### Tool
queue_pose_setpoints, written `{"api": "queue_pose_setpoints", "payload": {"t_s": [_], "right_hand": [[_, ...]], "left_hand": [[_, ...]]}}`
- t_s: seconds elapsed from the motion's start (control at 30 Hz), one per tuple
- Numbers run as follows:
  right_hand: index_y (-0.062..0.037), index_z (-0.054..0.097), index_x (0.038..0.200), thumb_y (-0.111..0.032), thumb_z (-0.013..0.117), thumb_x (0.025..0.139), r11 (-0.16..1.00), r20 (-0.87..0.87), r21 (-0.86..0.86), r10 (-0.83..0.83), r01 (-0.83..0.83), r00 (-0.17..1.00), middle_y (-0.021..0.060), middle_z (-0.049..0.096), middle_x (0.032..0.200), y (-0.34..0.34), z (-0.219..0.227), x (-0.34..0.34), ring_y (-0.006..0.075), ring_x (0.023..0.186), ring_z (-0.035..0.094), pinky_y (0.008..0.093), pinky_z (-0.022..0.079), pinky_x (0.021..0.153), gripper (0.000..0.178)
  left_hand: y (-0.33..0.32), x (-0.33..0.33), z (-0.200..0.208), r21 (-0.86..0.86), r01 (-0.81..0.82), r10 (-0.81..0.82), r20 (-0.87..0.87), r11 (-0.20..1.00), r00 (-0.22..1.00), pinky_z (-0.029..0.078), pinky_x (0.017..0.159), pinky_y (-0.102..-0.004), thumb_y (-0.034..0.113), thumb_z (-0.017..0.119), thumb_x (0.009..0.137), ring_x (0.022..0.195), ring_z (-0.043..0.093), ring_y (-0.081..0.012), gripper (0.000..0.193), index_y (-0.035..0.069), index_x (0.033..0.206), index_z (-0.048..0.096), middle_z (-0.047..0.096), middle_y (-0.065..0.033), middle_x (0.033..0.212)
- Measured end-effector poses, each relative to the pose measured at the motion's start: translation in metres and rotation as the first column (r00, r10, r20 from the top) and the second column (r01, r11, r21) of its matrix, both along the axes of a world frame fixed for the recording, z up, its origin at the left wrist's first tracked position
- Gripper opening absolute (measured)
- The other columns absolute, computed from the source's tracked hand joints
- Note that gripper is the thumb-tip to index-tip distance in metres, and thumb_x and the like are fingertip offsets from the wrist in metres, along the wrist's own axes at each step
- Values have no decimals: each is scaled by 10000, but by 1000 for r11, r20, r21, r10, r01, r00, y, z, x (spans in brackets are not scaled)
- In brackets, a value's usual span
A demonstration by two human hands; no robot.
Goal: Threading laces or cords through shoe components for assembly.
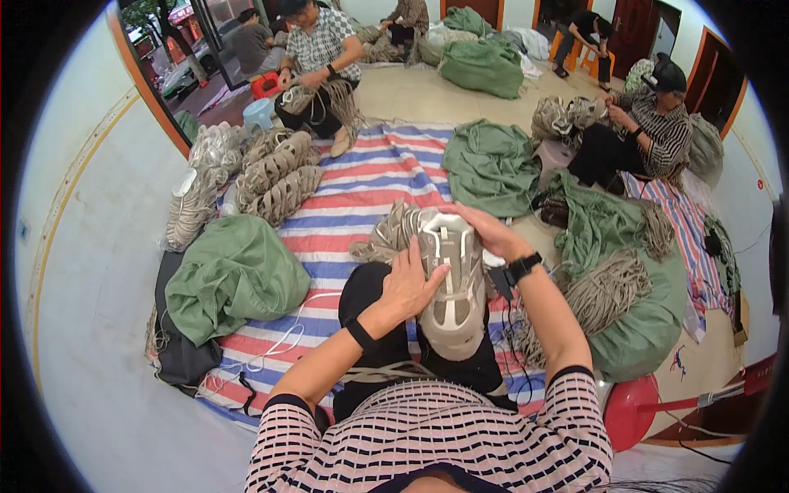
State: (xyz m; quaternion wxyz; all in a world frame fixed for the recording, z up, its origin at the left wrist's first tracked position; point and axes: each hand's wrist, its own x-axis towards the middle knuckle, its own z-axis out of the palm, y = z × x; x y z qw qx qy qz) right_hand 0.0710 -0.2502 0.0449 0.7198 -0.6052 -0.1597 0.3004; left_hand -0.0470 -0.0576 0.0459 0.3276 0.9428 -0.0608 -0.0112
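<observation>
A beige-grey sneaker (456, 316) with white trim rests on my lap, its toe pointing toward me. My left hand (408, 283) lies along its left side, the fingers pointing up and the thumb across the lace opening. From the far right, my right hand (493, 234) wraps the collar, with some of its fingers hidden behind the shoe. Between them, both hands hold the sneaker. Just beyond it, to the left, lies a tangled beige bundle (386, 238); whether it is laces or straps I cannot tell.
A striped tarp (353, 177) covers the floor. Green cloth sacks (234, 275) lie at both sides, with stacked shoe uppers (283, 181) at left. A lace bundle (608, 292) and a red stool (631, 411) are at right. Several people sit working farther off.
</observation>
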Motion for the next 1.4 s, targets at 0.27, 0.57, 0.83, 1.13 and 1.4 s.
{"api": "queue_pose_setpoints", "payload": {"t_s": [0.27, 0.57, 0.83, 1.13, 1.4], "right_hand": [[-56, 548, 1230, -162, 538, 910, 996, 16, -87, -26, 27, 1000, 41, 599, 1123, 20, -10, 14, 108, 954, 567, 243, 463, 834, 337], [-66, 581, 1189, -195, 515, 918, 959, 154, -122, -236, 256, 959, 26, 616, 1028, 34, -31, -13, 96, 894, 558, 236, 446, 786, 307], [-70, 577, 1169, -205, 544, 920, 932, -220, 88, -327, 352, 919, 42, 633, 1046, 14, -37, 5, 133, 885, 608, 292, 508, 768, 285], [-79, 548, 1199, -232, 594, 892, 933, -230, 223, -232, 283, 945, 45, 627, 1081, -9, -32, 43, 154, 933, 616, 327, 517, 828, 346], [-71, 531, 1251, -205, 551, 912, 960, -187, -65, -279, 272, 942, 44, 606, 1114, 14, -60, 8, 130, 953, 589, 291, 487, 833, 365]], "left_hand": [[51, -29, -36, -523, -29, -133, -271, 852, 953, 442, 875, -440, 588, 358, 908, 1253, 368, -309, 774, 110, 1453, 85, 288, -165, 1413], [28, -59, -21, -674, -277, -219, -553, 685, 804, 430, 885, -475, 601, 407, 893, 1239, 383, -293, 811, 102, 1437, 73, 293, -133, 1417], [41, -60, -55, -771, -588, -251, -636, 245, 730, 489, 834, -449, 205, 490, 923, 933, 551, -247, 284, 23, 1133, 426, 535, -134, 1022], [37, -37, -42, -829, -502, -123, -541, 248, 832, 541, 664, -337, 68, 599, 863, 776, 601, -158, 190, 44, 989, 459, 581, -61, 873], [46, -49, -51, -738, -508, -73, -595, 444, 800, 536, 600, -274, 62, 583, 867, 735, 587, -124, 226, 37, 1029, 427, 581, -45, 846]]}}
